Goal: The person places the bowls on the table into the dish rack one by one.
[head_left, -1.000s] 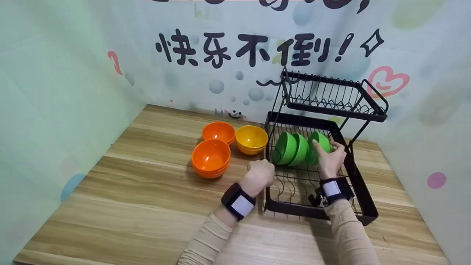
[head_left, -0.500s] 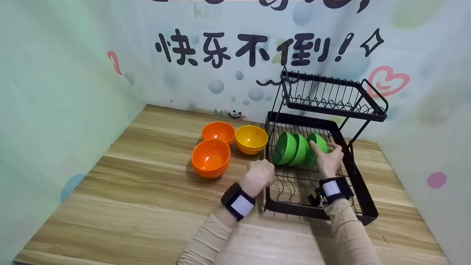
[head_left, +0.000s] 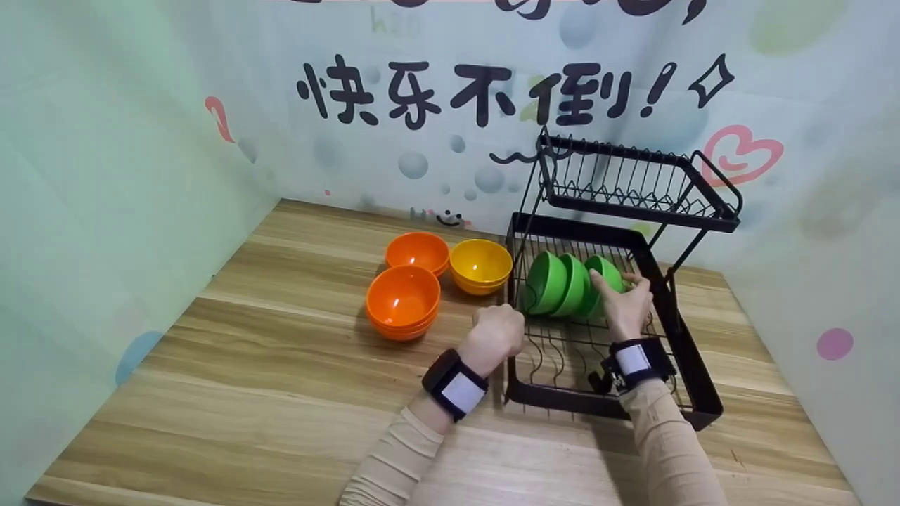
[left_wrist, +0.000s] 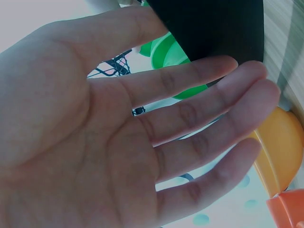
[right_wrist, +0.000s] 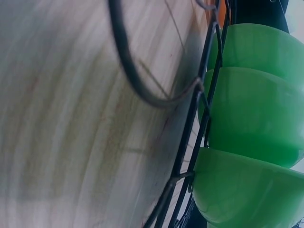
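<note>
Three green bowls stand on edge in the lower tier of a black two-tier dish rack (head_left: pixel 562 403). My right hand (head_left: pixel 628 309) grips the rightmost green bowl (head_left: pixel 606 273), thumb on its left and fingers on its right. Just left of it lean the middle green bowl (head_left: pixel 575 287) and the left green bowl (head_left: pixel 545 283), close together. In the right wrist view the green bowls (right_wrist: pixel 251 185) sit against the wires, and the hand is out of sight. My left hand (head_left: pixel 498 332) holds the rack's left rim, with the black side panel (left_wrist: pixel 223 28) between thumb and fingers.
Left of the rack stand stacked orange bowls (head_left: pixel 403 299), another orange stack (head_left: pixel 416 251) behind them, and stacked yellow bowls (head_left: pixel 481 266) near the rack's side. The rack's upper tier (head_left: pixel 633 179) overhangs the back. A printed curtain (head_left: pixel 394 161) closes off the wooden table (head_left: pixel 281 393).
My right hand has shifted slightly left with the rightmost green bowl, bringing it nearer the middle one. The left hand stays at the rack's rim.
</note>
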Action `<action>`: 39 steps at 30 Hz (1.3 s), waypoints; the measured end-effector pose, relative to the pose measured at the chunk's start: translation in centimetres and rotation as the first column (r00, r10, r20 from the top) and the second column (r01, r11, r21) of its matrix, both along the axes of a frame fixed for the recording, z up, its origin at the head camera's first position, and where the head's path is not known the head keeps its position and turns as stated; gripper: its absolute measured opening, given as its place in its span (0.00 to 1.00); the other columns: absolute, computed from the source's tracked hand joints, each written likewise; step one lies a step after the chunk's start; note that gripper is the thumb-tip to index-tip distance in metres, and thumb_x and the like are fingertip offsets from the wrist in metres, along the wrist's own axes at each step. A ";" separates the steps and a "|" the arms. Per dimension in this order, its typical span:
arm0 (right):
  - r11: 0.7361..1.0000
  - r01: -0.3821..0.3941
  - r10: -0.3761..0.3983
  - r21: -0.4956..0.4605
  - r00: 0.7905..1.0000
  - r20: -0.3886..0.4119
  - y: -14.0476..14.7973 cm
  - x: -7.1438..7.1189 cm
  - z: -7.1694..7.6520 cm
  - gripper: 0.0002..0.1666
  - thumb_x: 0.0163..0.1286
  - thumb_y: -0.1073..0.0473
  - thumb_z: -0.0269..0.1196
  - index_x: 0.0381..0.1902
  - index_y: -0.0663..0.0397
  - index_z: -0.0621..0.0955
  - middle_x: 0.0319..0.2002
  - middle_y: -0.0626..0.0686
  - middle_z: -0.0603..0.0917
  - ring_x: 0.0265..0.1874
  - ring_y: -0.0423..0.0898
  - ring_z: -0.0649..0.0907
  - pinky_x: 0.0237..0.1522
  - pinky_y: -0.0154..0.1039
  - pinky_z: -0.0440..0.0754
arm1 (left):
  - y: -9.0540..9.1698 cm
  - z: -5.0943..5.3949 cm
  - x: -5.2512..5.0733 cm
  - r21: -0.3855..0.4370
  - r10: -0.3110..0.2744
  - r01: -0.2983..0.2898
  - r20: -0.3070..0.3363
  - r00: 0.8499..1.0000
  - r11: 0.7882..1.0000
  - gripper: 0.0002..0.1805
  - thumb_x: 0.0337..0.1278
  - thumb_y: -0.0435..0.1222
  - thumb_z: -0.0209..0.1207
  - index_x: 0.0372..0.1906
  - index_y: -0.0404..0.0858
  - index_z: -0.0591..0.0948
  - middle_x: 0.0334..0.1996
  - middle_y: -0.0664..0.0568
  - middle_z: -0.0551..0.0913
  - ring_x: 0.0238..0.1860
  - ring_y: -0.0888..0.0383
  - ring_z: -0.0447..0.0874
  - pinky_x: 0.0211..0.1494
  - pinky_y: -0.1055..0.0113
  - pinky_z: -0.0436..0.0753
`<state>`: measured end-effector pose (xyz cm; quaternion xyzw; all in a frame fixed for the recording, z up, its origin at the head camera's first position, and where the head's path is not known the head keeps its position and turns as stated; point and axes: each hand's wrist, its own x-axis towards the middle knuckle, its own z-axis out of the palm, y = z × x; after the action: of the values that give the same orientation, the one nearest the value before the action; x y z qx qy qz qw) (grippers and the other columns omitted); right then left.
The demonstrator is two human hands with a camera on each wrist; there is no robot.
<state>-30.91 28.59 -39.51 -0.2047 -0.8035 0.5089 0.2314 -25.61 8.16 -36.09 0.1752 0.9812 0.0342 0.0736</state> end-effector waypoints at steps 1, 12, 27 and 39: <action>1.000 -0.003 0.003 0.004 1.000 -0.002 0.0 0.0 0.0 0.43 0.57 0.44 0.67 0.62 0.63 0.65 0.61 0.67 0.70 0.60 0.57 0.71 0.61 0.49 0.70 | 0.0 0.0 0.0 0.000 0.000 0.000 0.000 1.000 1.000 0.12 0.59 0.39 0.56 0.46 0.45 0.84 0.50 0.54 0.83 0.49 0.55 0.82 0.41 0.61 0.81; 0.997 -0.077 0.076 0.013 0.996 0.036 -0.1 0.2 0.0 0.43 0.61 0.43 0.64 0.64 0.63 0.63 0.63 0.66 0.66 0.60 0.56 0.69 0.48 0.44 0.75 | 0.0 0.0 0.0 -0.010 0.006 -0.006 0.005 1.000 1.000 0.12 0.60 0.39 0.55 0.46 0.45 0.84 0.50 0.54 0.84 0.49 0.56 0.82 0.41 0.62 0.81; 0.989 -0.130 0.137 -0.064 0.985 0.108 -0.4 0.1 0.0 0.42 0.62 0.47 0.62 0.67 0.58 0.60 0.61 0.64 0.67 0.51 0.52 0.73 0.39 0.38 0.77 | 0.0 -0.1 -0.1 -0.014 0.007 -0.007 0.006 1.000 1.000 0.13 0.59 0.39 0.56 0.47 0.45 0.84 0.51 0.54 0.83 0.49 0.55 0.82 0.42 0.61 0.81; 0.990 -0.140 0.139 0.000 0.987 0.079 -0.6 0.2 0.3 0.38 0.63 0.52 0.62 0.65 0.62 0.63 0.55 0.64 0.70 0.46 0.50 0.72 0.36 0.32 0.71 | 0.1 -0.1 -0.2 -0.013 0.009 -0.008 0.032 0.999 1.000 0.13 0.60 0.39 0.56 0.46 0.45 0.84 0.51 0.54 0.83 0.50 0.55 0.81 0.43 0.61 0.81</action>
<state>-30.69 28.02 -39.24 -0.1670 -0.8258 0.5130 0.1641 -25.86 8.29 -36.16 0.1700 0.9808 0.0312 0.0904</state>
